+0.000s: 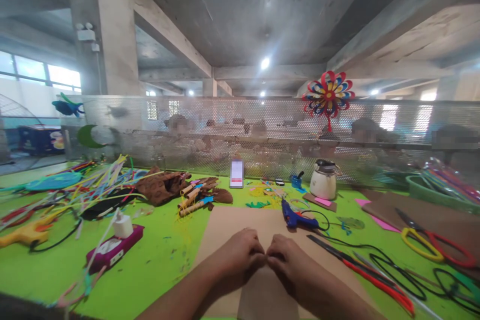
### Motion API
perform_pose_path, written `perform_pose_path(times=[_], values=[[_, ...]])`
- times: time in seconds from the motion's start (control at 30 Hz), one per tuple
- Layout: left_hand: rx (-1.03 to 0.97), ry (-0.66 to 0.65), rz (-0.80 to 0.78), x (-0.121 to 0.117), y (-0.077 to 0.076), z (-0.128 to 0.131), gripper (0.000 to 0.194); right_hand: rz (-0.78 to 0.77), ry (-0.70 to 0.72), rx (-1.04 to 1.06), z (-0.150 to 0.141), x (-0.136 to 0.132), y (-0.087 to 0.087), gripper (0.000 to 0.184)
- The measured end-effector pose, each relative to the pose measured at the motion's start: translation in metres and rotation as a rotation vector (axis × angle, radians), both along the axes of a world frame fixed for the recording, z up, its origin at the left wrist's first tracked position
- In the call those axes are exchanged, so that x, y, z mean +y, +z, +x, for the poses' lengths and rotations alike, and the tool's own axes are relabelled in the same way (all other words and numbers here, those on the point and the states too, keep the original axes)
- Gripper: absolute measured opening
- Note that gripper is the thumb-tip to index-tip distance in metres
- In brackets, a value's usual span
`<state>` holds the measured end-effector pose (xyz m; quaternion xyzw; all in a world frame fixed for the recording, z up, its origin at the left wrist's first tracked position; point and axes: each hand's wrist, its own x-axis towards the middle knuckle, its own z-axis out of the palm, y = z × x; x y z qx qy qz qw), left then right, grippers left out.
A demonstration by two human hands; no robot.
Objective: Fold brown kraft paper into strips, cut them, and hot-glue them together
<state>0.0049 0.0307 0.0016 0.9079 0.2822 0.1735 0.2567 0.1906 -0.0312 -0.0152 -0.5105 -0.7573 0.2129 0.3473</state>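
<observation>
My left hand and my right hand meet over a large sheet of brown paper on the green table. On both hands the fingers are bent and pinched together, thumbs almost touching. Whatever lies between the fingertips is hidden or too small to name. Below the hands, a darker brown strip runs towards me; I cannot tell if it is a paper piece or shadow. A blue glue gun lies just beyond the sheet's right side. Black tweezers or a similar long tool with red handles rests right of my right hand.
Scissors with yellow and red handles and black cables lie right. A white pot and a phone stand at the back before a perforated metal screen. Left are a purple power strip, a yellow glue gun and coloured strips.
</observation>
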Motion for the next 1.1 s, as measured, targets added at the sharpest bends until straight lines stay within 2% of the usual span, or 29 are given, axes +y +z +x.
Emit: perform_pose_path(times=[0.1,0.23,0.4,0.53,0.8,0.93,1.1], values=[[0.09,0.041,0.146,0.009,0.001,0.001,0.018,0.047,0.025,-0.147,0.001,0.014,-0.005,0.023],[0.141,0.077,0.185,0.014,0.002,-0.002,0.018,0.097,0.044,-0.222,0.006,0.02,-0.009,0.02],[0.159,0.021,0.25,0.013,0.001,-0.003,0.018,0.146,0.048,-0.21,0.007,0.019,-0.013,0.013],[0.143,0.001,0.286,0.013,-0.005,0.001,0.014,0.183,0.041,-0.22,0.006,0.022,-0.017,0.018],[0.15,-0.001,0.376,0.008,-0.007,0.004,0.011,0.224,-0.009,-0.463,0.006,0.023,-0.015,0.017],[0.178,0.007,0.376,0.004,-0.002,0.004,0.013,0.235,-0.007,-0.532,0.006,0.021,-0.013,0.018],[0.198,0.036,0.284,0.0,0.009,-0.002,0.008,0.188,0.002,-0.429,0.009,0.014,-0.009,0.015]])
